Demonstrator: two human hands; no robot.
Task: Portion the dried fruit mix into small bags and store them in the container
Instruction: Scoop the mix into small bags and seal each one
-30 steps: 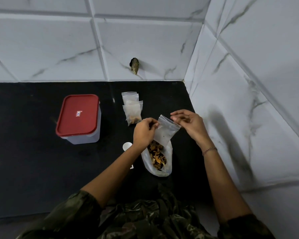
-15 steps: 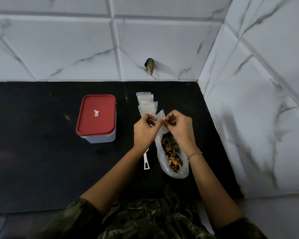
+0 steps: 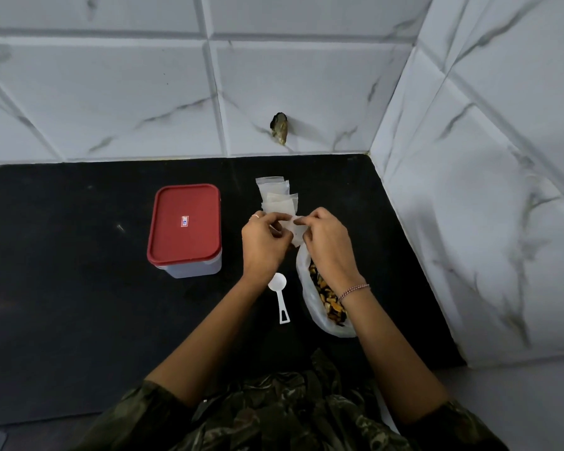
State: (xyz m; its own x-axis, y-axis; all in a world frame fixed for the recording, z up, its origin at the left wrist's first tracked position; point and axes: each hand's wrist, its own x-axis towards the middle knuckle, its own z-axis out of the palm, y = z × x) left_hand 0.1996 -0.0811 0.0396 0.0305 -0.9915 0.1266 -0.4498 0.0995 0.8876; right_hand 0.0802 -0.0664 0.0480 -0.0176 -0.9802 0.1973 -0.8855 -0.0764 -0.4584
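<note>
Both left hand (image 3: 262, 244) and right hand (image 3: 329, 247) pinch small bag (image 3: 294, 232); scoop (image 3: 279, 296) at 6 o'clock of left hand, handle pointing 6.

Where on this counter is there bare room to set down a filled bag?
Bare counter lies left of the red-lidded container and in front of it, left of the scoop. Crowded between container and right wall: empty bags, fruit bag, left hand and right hand pinching a small bag.
</note>
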